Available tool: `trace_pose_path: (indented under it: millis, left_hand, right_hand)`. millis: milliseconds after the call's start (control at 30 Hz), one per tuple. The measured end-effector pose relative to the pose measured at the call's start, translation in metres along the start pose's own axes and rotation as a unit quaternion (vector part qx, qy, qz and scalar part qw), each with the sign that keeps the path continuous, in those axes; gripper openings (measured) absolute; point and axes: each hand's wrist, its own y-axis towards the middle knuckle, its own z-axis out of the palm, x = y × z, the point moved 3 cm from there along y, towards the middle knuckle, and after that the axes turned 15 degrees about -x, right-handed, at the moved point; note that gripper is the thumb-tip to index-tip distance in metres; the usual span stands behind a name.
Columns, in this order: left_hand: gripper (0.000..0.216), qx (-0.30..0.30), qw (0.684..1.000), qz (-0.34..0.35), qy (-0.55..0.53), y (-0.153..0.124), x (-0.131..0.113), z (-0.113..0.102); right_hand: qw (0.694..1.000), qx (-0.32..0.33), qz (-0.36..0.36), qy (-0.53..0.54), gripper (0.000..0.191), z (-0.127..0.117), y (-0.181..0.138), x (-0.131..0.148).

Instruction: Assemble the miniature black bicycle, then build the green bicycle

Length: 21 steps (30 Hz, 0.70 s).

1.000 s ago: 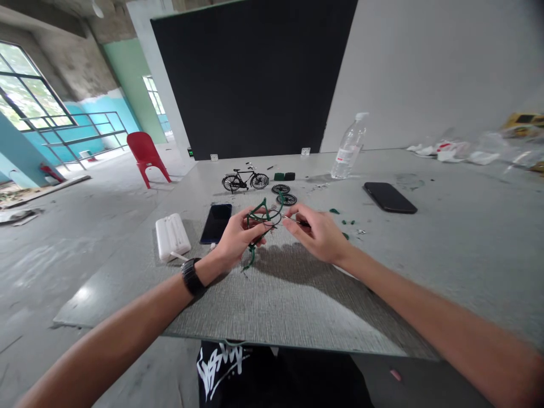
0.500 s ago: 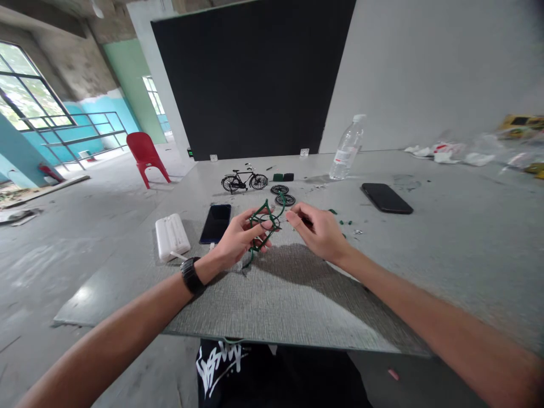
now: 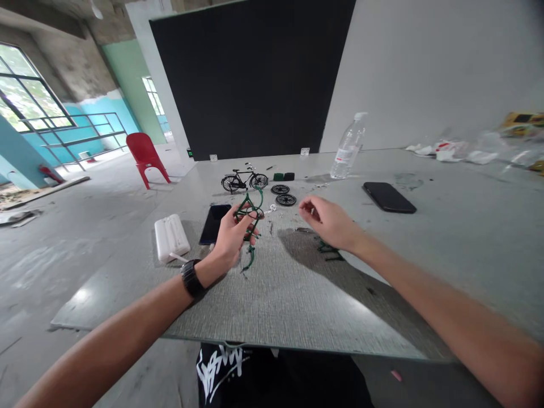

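My left hand [image 3: 232, 237], wearing a black wristband, is closed around a small green model bicycle frame [image 3: 249, 212]. A curved green part [image 3: 250, 258] appears just below that hand. To the right, my right hand [image 3: 325, 220] hovers over the table with curled fingers pressed together; whatever they hold, if anything, is hidden. Under it lie a thin metal tool [image 3: 302, 230] and more green parts [image 3: 329, 249]. Two black spoked wheels, one nearer [image 3: 286, 200] and one farther [image 3: 280, 189], lie flat between the hands. A small silvery piece [image 3: 272, 208] rests close to them.
An assembled black model bicycle [image 3: 244, 180] stands at the back. A white power bank [image 3: 171, 238] and a dark phone [image 3: 215, 222] lie left; another black phone [image 3: 389, 197] lies right. Behind are a plastic bottle [image 3: 346, 147] and small green and black blocks [image 3: 283, 177].
My right hand has moved right, away from the green frame. My left hand has drawn the frame slightly left, uncovering the wheels and silvery piece.
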Motion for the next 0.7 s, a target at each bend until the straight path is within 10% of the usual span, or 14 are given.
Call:
trace_pose_path:
  millis: [500, 700]
  left_hand:
    - [0.017, 0.002, 0.999, 0.018, 0.029, 0.005, 0.007, 0.001]
    - [0.024, 0.03, 0.997, 0.047, 0.054, 0.005, 0.009, 0.001]
  right_hand:
    - [0.977, 0.11, -0.139, -0.122, 0.018, 0.085, 0.073, -0.005]
    - [0.986, 0.046, -0.139, -0.085, 0.021, 0.057, 0.07, 0.012]
